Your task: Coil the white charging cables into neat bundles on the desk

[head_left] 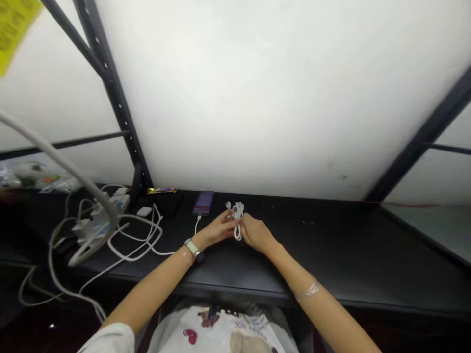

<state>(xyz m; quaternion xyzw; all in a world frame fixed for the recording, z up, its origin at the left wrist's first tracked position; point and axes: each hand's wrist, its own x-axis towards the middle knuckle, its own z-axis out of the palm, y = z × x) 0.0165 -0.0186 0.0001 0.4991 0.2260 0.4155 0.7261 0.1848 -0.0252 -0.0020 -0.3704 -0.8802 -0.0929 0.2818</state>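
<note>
Head view: coiled white cable (238, 232) at centre of frame, over black worktop (346, 255). Left hand (221, 227): fingers clamped on the coil. Right hand (256, 233): curled against its right side; fingers largely hidden, grip cannot be told. Phone (204, 202), upper left of coil, white lead (196, 224) attached. Power strip (98, 223), left of frame, among loose cords.

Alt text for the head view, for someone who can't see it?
A person's left hand and right hand hold a small coiled white cable above a black tabletop. Beyond the left hand, a thin white cord meets a purple-screened rectangular phone; further left, white cables loop near white plastic plugs.
</note>
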